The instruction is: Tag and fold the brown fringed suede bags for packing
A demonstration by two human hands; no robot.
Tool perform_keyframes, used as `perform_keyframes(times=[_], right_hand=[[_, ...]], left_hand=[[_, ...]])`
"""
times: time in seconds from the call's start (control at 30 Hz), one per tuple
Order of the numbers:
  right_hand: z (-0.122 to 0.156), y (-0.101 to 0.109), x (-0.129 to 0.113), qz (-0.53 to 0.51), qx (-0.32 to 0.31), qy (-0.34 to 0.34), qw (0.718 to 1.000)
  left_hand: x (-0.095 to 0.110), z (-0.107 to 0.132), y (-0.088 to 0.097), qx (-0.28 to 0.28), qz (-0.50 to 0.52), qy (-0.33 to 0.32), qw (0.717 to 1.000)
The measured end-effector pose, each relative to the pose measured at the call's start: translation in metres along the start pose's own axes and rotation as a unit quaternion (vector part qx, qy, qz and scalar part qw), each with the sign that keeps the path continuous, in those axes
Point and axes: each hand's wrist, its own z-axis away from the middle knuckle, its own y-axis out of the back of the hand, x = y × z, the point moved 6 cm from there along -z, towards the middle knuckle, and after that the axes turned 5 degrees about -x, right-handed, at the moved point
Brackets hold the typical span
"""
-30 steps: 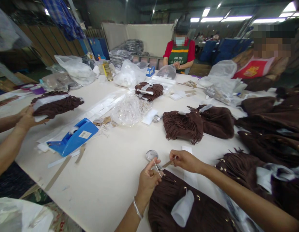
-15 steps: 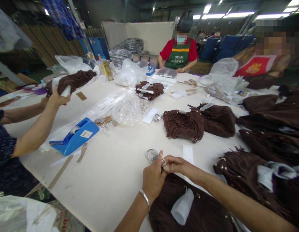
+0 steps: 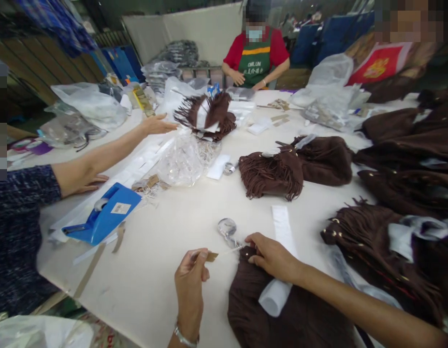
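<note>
My left hand [image 3: 190, 280] is raised near the table's front edge, its fingers pinching a small brown tag [image 3: 210, 256] on a thin white string. My right hand [image 3: 270, 255] rests with closed fingers on the top corner of a brown fringed bag [image 3: 292, 324], pinching the string's other end there. A white paper roll [image 3: 276, 297] lies on that bag. A small clear round piece [image 3: 227, 226] lies on the white table [image 3: 166, 241] just beyond my hands.
A co-worker on the left stretches a hand [image 3: 156, 124] toward a brown fringed bundle [image 3: 209, 115] in mid-air. A blue tape dispenser [image 3: 104, 212] stands left. More brown fringed bags [image 3: 292, 166] lie centre and right. Clear plastic bags [image 3: 185, 159] and a person in a green apron [image 3: 256, 60] are beyond.
My hands have parted: the left drew back toward me with the tag, the right stayed at the bag's corner. The co-worker let go of the brown bundle, which now flies toward the table's middle.
</note>
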Motion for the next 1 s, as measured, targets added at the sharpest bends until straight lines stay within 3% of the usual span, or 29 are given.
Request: perform_keyframes(times=[0.1,0.17,0.27,0.33,0.4,0.47,0.53,0.6,0.73,0.8,0.83,0.9,1.0], right_hand=[[0.0,-0.003,0.002,0.015,-0.007,-0.002,1.0],[-0.001,-0.001,0.005,0.018,-0.017,0.001,1.0],[-0.012,0.01,0.009,0.005,-0.043,-0.01,0.999],[-0.029,0.027,0.005,0.015,-0.013,-0.003,1.0],[-0.053,0.044,-0.01,0.053,0.039,0.039,0.997],[-0.078,0.046,-0.032,0.107,0.03,0.111,0.988],[-0.097,0.035,-0.049,0.153,-0.04,0.173,0.972],[-0.108,0.025,-0.053,0.17,-0.081,0.188,0.964],[-0.098,0.041,-0.031,0.064,0.036,0.123,0.99],[-0.082,0.056,-0.014,-0.005,0.068,0.086,0.994],[-0.073,0.062,-0.008,-0.03,0.052,0.072,0.996],[-0.058,0.072,-0.003,-0.054,-0.022,0.061,0.996],[-0.045,0.085,-0.011,-0.025,-0.117,0.09,0.989]], left_hand=[[-0.002,-0.003,0.036,0.049,-0.064,0.014,0.997],[-0.003,-0.003,0.054,0.053,-0.15,0.038,0.987],[0.016,0.0,0.061,0.068,-0.364,-0.026,0.928],[0.039,0.004,0.048,0.097,-0.481,-0.119,0.863],[0.051,0.002,0.025,0.09,-0.512,-0.171,0.837],[0.047,-0.007,-0.003,0.03,-0.48,-0.16,0.862],[0.034,-0.019,-0.03,-0.027,-0.434,-0.112,0.893],[0.019,-0.027,-0.05,-0.053,-0.395,-0.06,0.915],[-0.001,-0.032,-0.082,-0.104,-0.29,-0.007,0.951],[-0.009,-0.03,-0.099,-0.176,-0.242,0.005,0.954],[-0.011,-0.028,-0.106,-0.212,-0.231,0.01,0.95],[-0.013,-0.023,-0.117,-0.263,-0.238,0.013,0.935],[-0.006,-0.018,-0.127,-0.296,-0.278,-0.016,0.914]])
